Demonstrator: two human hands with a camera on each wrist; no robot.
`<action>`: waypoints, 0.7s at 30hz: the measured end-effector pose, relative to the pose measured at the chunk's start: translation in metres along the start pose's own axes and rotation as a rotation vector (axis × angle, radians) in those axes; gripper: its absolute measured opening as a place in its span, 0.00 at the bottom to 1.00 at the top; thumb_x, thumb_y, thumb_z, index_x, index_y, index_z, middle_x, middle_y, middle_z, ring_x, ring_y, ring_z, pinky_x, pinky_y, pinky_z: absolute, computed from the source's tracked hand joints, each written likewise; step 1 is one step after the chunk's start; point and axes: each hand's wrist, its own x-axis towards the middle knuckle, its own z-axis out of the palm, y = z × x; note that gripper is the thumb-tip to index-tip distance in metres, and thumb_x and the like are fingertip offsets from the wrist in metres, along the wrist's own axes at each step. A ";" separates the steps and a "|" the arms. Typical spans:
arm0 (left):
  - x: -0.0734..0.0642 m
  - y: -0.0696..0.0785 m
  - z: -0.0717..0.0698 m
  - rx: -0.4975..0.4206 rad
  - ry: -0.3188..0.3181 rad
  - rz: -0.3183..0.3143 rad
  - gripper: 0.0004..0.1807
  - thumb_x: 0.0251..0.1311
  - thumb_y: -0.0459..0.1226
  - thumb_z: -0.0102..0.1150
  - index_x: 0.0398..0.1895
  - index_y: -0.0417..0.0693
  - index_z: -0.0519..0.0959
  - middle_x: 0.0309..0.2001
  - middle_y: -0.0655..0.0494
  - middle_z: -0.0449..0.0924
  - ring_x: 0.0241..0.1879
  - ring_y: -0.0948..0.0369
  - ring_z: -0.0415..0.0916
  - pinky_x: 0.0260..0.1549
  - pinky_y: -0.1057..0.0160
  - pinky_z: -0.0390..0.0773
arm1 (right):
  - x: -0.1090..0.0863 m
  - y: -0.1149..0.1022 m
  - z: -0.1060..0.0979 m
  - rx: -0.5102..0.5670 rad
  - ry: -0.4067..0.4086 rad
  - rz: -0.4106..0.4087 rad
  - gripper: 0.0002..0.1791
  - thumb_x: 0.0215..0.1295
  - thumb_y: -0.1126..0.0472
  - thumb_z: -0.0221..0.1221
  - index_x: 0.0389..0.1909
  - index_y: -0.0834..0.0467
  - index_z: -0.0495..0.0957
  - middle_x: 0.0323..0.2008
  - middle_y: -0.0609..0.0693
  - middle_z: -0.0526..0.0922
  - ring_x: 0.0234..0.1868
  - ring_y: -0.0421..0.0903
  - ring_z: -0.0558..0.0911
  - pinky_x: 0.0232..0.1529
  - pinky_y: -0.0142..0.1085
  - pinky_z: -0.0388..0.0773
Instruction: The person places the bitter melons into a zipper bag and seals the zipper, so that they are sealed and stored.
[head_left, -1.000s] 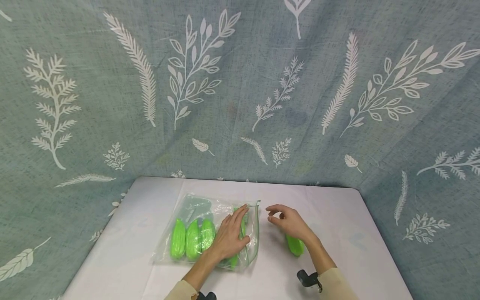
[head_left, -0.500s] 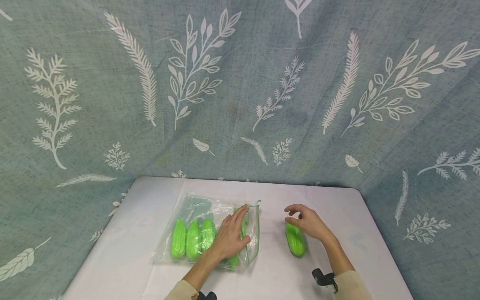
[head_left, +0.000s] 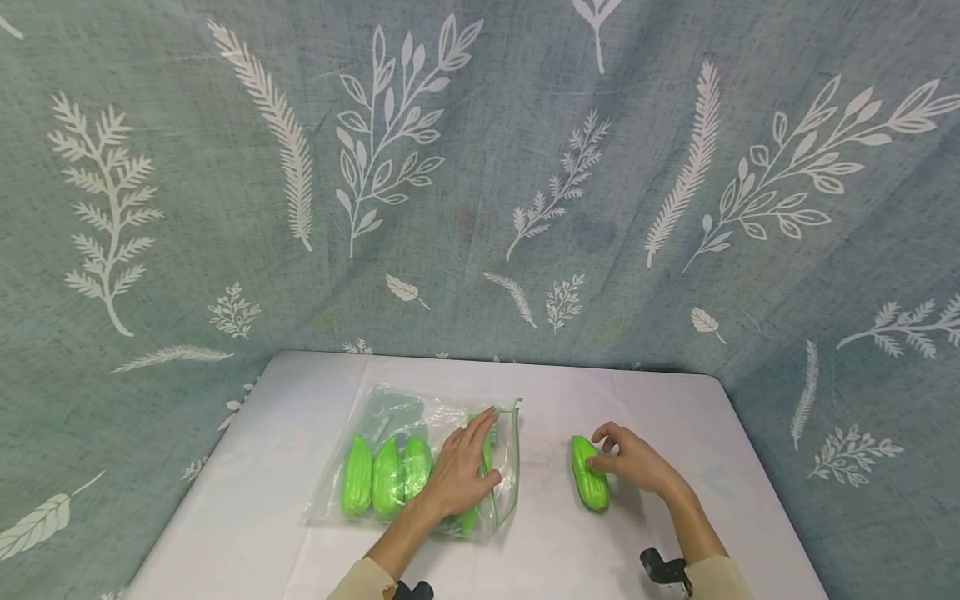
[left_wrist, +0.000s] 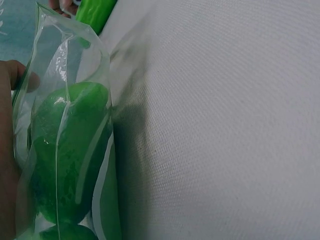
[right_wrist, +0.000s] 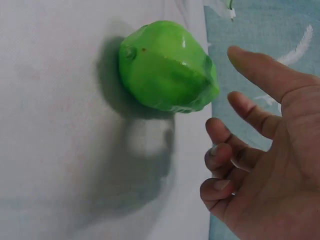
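A clear plastic zip bag (head_left: 507, 500) lies on the table with several green, ridged, cucumber-like vegetables (head_left: 357, 475) inside. My left hand (head_left: 459, 473) rests flat on the bag's right part, fingers extended, partly covering the vegetables beneath. In the left wrist view, one bagged vegetable (left_wrist: 75, 150) shows through the plastic, with the thumb against the bag. To the right of the bag lies a loose vegetable of the same kind (head_left: 589, 487). Beside it hovers my right hand (head_left: 636, 461), loosely bent. The right wrist view shows its fingers apart from the loose vegetable (right_wrist: 165, 67).
The table (head_left: 675, 417) wears a white cloth. Behind and at both sides hangs a blue-green curtain (head_left: 465, 183) printed with white leaves. The bag's zip edge (head_left: 516, 458) faces right, toward the loose vegetable.
My right hand has moved to the right, from near the bag's zip edge, past the loose vegetable to its right side. The left hand and bag have stayed in place.
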 end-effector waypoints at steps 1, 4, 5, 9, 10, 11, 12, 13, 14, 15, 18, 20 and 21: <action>0.000 0.000 0.000 0.002 -0.002 -0.002 0.49 0.49 0.41 0.60 0.78 0.45 0.56 0.79 0.54 0.51 0.72 0.45 0.62 0.67 0.34 0.59 | 0.000 0.002 0.000 0.003 -0.011 0.002 0.25 0.58 0.50 0.71 0.52 0.55 0.76 0.40 0.52 0.77 0.38 0.49 0.75 0.35 0.41 0.72; 0.000 0.000 0.001 0.006 -0.003 -0.003 0.49 0.48 0.42 0.60 0.78 0.45 0.56 0.79 0.54 0.51 0.72 0.45 0.62 0.67 0.35 0.59 | -0.002 0.004 0.001 -0.003 -0.029 0.013 0.27 0.57 0.47 0.72 0.53 0.54 0.76 0.40 0.52 0.76 0.39 0.49 0.75 0.35 0.41 0.72; 0.000 -0.001 0.001 0.011 0.000 -0.001 0.49 0.48 0.41 0.60 0.78 0.45 0.56 0.79 0.54 0.51 0.72 0.45 0.62 0.67 0.35 0.60 | -0.002 0.005 0.002 -0.003 -0.035 0.020 0.28 0.56 0.46 0.72 0.54 0.53 0.76 0.40 0.52 0.76 0.39 0.49 0.75 0.35 0.42 0.72; 0.001 0.000 0.001 0.011 -0.003 -0.001 0.49 0.49 0.42 0.60 0.78 0.44 0.56 0.79 0.53 0.51 0.72 0.45 0.62 0.67 0.35 0.59 | -0.005 0.007 0.002 -0.001 -0.071 0.042 0.30 0.56 0.45 0.71 0.57 0.50 0.74 0.42 0.52 0.76 0.41 0.49 0.75 0.37 0.43 0.73; 0.001 0.000 0.000 0.013 -0.005 -0.001 0.49 0.49 0.42 0.60 0.78 0.44 0.55 0.79 0.53 0.51 0.72 0.45 0.62 0.67 0.35 0.59 | -0.006 0.007 0.002 0.001 -0.081 0.049 0.31 0.56 0.44 0.71 0.58 0.48 0.74 0.43 0.53 0.76 0.41 0.49 0.76 0.37 0.43 0.73; 0.000 0.000 0.000 0.012 -0.007 -0.001 0.49 0.49 0.42 0.60 0.78 0.44 0.55 0.79 0.53 0.51 0.72 0.45 0.62 0.67 0.35 0.59 | -0.006 0.007 0.002 0.002 -0.090 0.054 0.31 0.56 0.44 0.71 0.59 0.48 0.73 0.43 0.53 0.76 0.41 0.50 0.76 0.38 0.44 0.73; 0.000 0.000 -0.001 0.008 -0.012 -0.003 0.49 0.49 0.42 0.60 0.78 0.45 0.55 0.79 0.53 0.50 0.72 0.45 0.61 0.68 0.35 0.59 | -0.007 0.007 0.002 0.005 -0.099 0.060 0.32 0.56 0.44 0.71 0.60 0.47 0.73 0.43 0.53 0.76 0.42 0.50 0.76 0.38 0.45 0.73; 0.000 0.001 -0.001 0.007 -0.014 -0.004 0.49 0.49 0.42 0.61 0.78 0.45 0.55 0.79 0.54 0.50 0.72 0.45 0.61 0.68 0.35 0.58 | -0.008 0.007 0.003 0.004 -0.107 0.066 0.32 0.57 0.43 0.71 0.61 0.45 0.72 0.44 0.53 0.76 0.42 0.50 0.76 0.39 0.45 0.73; 0.000 0.001 -0.001 0.008 -0.015 -0.004 0.49 0.49 0.41 0.61 0.78 0.45 0.55 0.79 0.54 0.50 0.72 0.45 0.61 0.68 0.35 0.58 | -0.008 0.007 0.003 0.007 -0.112 0.072 0.33 0.56 0.43 0.71 0.62 0.44 0.72 0.44 0.53 0.77 0.42 0.50 0.76 0.39 0.46 0.74; 0.000 0.001 -0.002 0.008 -0.017 -0.005 0.49 0.50 0.41 0.61 0.78 0.45 0.55 0.79 0.54 0.50 0.72 0.45 0.61 0.68 0.35 0.58 | -0.008 0.008 0.004 0.011 -0.119 0.077 0.33 0.56 0.43 0.71 0.62 0.43 0.71 0.45 0.53 0.77 0.43 0.50 0.77 0.40 0.47 0.74; 0.000 0.001 -0.002 0.008 -0.015 -0.004 0.49 0.50 0.41 0.61 0.78 0.45 0.55 0.79 0.54 0.51 0.72 0.45 0.62 0.68 0.35 0.58 | -0.009 0.009 0.007 0.013 -0.134 0.082 0.34 0.56 0.43 0.71 0.63 0.41 0.70 0.45 0.53 0.77 0.43 0.50 0.77 0.41 0.48 0.75; 0.000 0.001 -0.002 0.010 -0.014 -0.005 0.49 0.50 0.41 0.61 0.78 0.45 0.55 0.79 0.54 0.51 0.72 0.45 0.62 0.68 0.35 0.59 | -0.009 0.009 0.008 0.011 -0.136 0.081 0.35 0.56 0.44 0.72 0.64 0.40 0.69 0.45 0.53 0.77 0.43 0.50 0.77 0.41 0.48 0.75; 0.000 0.001 -0.002 0.010 -0.014 -0.005 0.49 0.50 0.41 0.60 0.78 0.45 0.55 0.79 0.54 0.51 0.72 0.45 0.62 0.68 0.35 0.59 | -0.009 0.009 0.009 0.010 -0.137 0.082 0.35 0.56 0.44 0.72 0.64 0.40 0.69 0.45 0.53 0.77 0.43 0.50 0.77 0.41 0.48 0.75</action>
